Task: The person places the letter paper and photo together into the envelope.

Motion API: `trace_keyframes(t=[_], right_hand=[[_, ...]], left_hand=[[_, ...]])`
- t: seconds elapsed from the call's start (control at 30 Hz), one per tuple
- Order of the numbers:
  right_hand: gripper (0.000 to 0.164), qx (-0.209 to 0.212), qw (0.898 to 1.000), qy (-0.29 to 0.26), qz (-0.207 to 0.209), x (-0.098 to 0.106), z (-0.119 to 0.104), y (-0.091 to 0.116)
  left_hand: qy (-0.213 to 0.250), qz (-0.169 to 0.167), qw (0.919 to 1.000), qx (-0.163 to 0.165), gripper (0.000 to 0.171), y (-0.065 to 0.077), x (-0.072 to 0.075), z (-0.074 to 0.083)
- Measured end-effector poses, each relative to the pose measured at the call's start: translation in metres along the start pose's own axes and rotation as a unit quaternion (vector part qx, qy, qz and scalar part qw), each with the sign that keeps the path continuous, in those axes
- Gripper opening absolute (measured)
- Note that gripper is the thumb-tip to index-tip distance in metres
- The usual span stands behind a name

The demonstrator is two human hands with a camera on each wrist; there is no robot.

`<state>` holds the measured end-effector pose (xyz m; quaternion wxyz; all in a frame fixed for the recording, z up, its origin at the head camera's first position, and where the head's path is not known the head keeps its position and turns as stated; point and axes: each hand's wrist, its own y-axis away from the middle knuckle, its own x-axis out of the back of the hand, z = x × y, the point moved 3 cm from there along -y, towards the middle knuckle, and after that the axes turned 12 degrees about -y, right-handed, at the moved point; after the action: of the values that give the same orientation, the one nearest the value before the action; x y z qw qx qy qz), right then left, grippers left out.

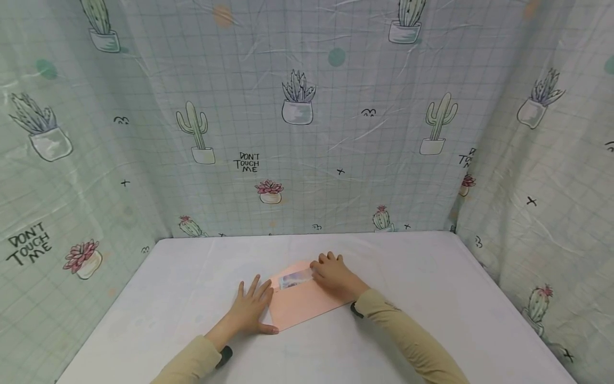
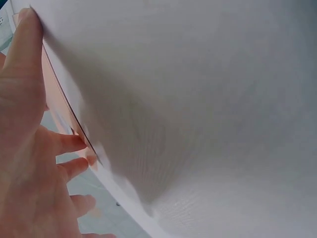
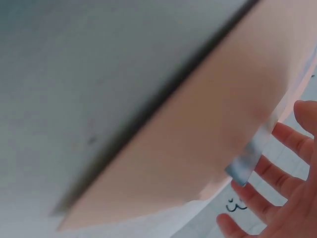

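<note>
A peach-coloured paper envelope (image 1: 302,305) lies slanted on the table, its flap side away from me. In its opening lies a shiny bluish-purple printed slip (image 1: 293,279), its lower part hidden; what kind of slip cannot be told. My left hand (image 1: 250,310) is spread flat at the envelope's left end, fingertips on its edge and thumb at its near corner. Over the far right part rests my right hand (image 1: 334,274). In the right wrist view its fingers (image 3: 285,181) touch the slip's end, slightly bent, with the thumb (image 3: 306,115) apart from them.
The white table (image 1: 192,288) extends around the envelope on all sides. A cactus-print cloth (image 1: 336,138) hangs behind the table and along both sides. Dark bands (image 1: 224,356) sit at both wrists, by the beige sleeves.
</note>
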<state>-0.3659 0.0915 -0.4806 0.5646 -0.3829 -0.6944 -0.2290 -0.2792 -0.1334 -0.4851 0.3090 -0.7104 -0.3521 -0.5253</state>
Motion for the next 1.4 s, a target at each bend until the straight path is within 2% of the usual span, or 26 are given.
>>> trace_keyframes(t=[0.3, 0.5, 0.9, 1.27, 1.4], right_hand=[[0.029, 0.000, 0.999, 0.036, -0.013, -0.003, -0.014, -0.003], [0.030, 0.003, 0.998, 0.061, -0.005, -0.007, -0.016, -0.008], [0.032, -0.027, 0.998, 0.047, -0.020, -0.010, -0.025, -0.009], [0.031, -0.030, 0.997, 0.071, -0.027, -0.012, -0.028, -0.008], [0.032, -0.023, 0.996, 0.081, -0.018, -0.013, -0.028, -0.007]], left_hand=[[0.016, -0.043, 0.9989, 0.007, 0.100, -0.002, 0.004, 0.000], [0.012, -0.057, 0.9982, 0.013, 0.102, -0.004, 0.002, -0.002], [0.019, -0.058, 0.9980, 0.015, 0.102, -0.002, 0.006, 0.000], [0.014, -0.053, 0.9983, 0.020, 0.101, -0.002, 0.008, 0.000], [0.009, -0.050, 0.9985, 0.020, 0.101, -0.002, 0.008, 0.000]])
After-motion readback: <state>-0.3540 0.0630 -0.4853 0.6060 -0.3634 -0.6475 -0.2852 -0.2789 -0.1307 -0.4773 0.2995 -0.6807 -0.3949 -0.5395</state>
